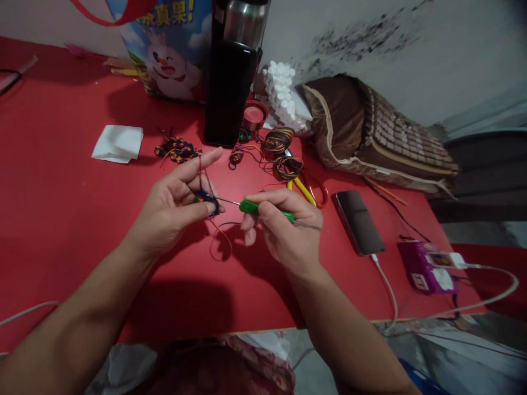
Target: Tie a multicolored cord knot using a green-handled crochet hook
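My left hand (171, 206) pinches a small dark crocheted piece (205, 198) between thumb and fingers, with yarn running up over its raised index finger. My right hand (288, 222) is closed round the green handle of a crochet hook (249, 207), whose thin metal shaft reaches left to the piece. A loose yarn tail hangs beneath the work. Behind the hands lie balls of multicoloured yarn (279, 141), joined by tangled strands. A finished-looking crocheted cluster (177, 149) rests beyond my left fingers.
A black phone (230, 93) leans upright near a steel bottle (247, 22). Scissors with yellow and red handles (304, 192) lie past my right hand. To the right are a charging phone (359, 222), a purple power box (426, 267) and a brown bag (370, 126). Folded tissue (117, 144) lies left.
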Available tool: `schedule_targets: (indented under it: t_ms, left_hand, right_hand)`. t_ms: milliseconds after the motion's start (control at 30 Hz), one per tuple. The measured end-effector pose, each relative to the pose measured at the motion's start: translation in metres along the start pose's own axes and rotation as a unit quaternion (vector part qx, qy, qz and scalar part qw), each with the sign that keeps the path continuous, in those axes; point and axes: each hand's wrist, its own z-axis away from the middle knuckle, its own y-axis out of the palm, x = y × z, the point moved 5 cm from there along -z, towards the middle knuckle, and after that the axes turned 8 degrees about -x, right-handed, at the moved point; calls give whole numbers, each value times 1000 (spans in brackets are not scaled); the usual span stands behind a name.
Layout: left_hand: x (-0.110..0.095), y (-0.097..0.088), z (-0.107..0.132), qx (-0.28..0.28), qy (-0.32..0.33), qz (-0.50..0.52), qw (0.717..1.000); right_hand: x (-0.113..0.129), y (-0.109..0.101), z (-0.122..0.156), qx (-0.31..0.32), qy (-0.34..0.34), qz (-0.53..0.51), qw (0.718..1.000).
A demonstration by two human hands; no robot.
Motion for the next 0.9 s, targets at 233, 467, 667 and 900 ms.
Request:
schedule_targets:
  t_ms: [233,467,667,900]
  left_hand:
    - [0,2,6,-35,84,-44,995]
    - [-2,2,6,-54,98,-55,992]
    - [2,4,9,-90,105,-82,987]
    - [12,10,10,-98,76,-30,992]
  right_hand:
    - [3,2,4,-12,-74,89,993]
    - [13,10,5,-14,-114,129,985]
    - [9,11,10,-23,-137,174,975]
    - [7,21,19,-28,-218,291,931]
